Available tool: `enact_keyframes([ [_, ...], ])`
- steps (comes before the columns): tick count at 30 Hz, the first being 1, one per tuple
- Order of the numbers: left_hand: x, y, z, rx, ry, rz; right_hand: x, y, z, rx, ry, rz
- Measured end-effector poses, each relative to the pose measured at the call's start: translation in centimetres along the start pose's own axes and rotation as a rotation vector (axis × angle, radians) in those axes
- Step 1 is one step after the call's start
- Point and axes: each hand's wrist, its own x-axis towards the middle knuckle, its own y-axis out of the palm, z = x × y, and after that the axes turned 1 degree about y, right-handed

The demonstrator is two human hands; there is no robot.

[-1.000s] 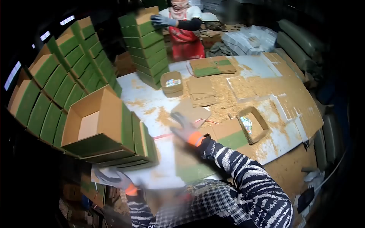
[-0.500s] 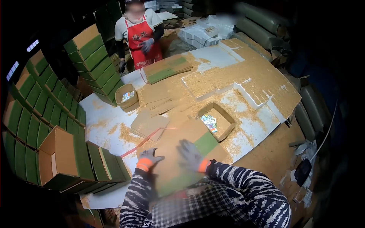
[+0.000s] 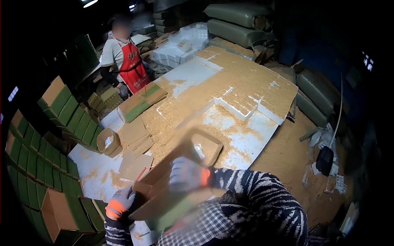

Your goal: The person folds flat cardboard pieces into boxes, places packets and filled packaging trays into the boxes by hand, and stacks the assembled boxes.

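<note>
A brown cardboard box with a green band stands opened out and tilted in front of my body, partly smeared by motion. My left hand, in a grey glove with an orange cuff, grips its left end. Wearing a matching glove, my right hand is closed at the box's far right part; its fingers are blurred. Just beyond that hand sits an open carton with small printed cards inside.
Green-banded boxes are stacked on the left. A round-cornered container holds more cards, beside flat cardboard sheets. Wood shavings cover the far table. A co-worker in a red apron stands at the far left side.
The flat green-banded cardboard under my hands has been lifted and opened into a box shape. My left hand has moved left and down, and both hands have closed. The camera view has turned.
</note>
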Motion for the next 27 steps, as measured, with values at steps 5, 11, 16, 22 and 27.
enact_keyframes([
  [5, 3.5, 4.1, 1.5, -0.717, -0.148, -0.84, 2.9, -3.9, 3.0, 0.399, 0.169, 0.114],
  [11, 4.1, 8.0, -2.1, -0.188, 0.248, -0.231, 3.3, -1.9, 1.8, 0.215, 0.23, 0.303],
  [16, 5.1, 10.4, 1.6, -0.66, 0.112, 0.004, 6.2, -5.7, 5.6, 0.473, 0.438, 0.977],
  [22, 2.0, 13.9, 9.9, -1.205, -0.107, -0.756, 1.7, 0.1, 0.4, 0.339, 0.439, 0.716],
  [27, -2.7, 10.9, 8.9, -1.326, 0.027, -0.583, 0.4, 4.2, 1.2, 1.027, 0.686, -0.355],
])
